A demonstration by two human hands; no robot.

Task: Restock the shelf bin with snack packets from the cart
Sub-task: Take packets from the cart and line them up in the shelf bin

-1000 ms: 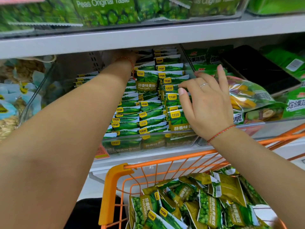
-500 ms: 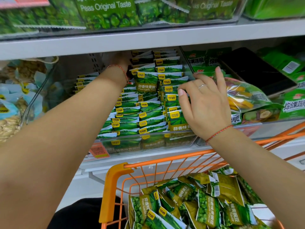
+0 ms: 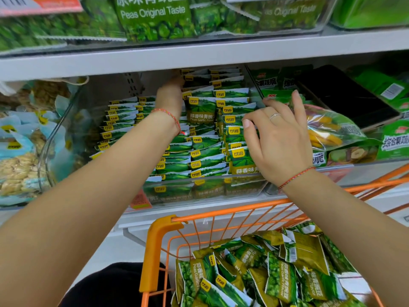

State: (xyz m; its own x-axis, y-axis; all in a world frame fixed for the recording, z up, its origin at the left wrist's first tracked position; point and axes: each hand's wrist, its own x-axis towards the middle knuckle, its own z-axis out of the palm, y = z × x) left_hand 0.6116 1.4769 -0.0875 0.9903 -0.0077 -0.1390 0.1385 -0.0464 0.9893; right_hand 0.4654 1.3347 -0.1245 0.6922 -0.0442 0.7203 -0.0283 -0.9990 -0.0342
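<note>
Garlic pea packets [image 3: 200, 151] are seen stacked in rows in the clear shelf bin [image 3: 199, 189], long axes running left-right, logos facing out | left hand [image 3: 170, 96] is reached deep into the bin; its grip cannot be told | right hand [image 3: 278, 138] is rested with relaxed fingers on the rightmost stack | more packets lie jumbled in the orange cart [image 3: 159, 240]

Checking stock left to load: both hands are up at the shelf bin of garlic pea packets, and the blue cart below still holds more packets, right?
Not quite: the cart is orange, not blue, as the head view shows. The rest holds: the left hand and right hand are at the shelf bin, and packets remain in the cart.
</note>
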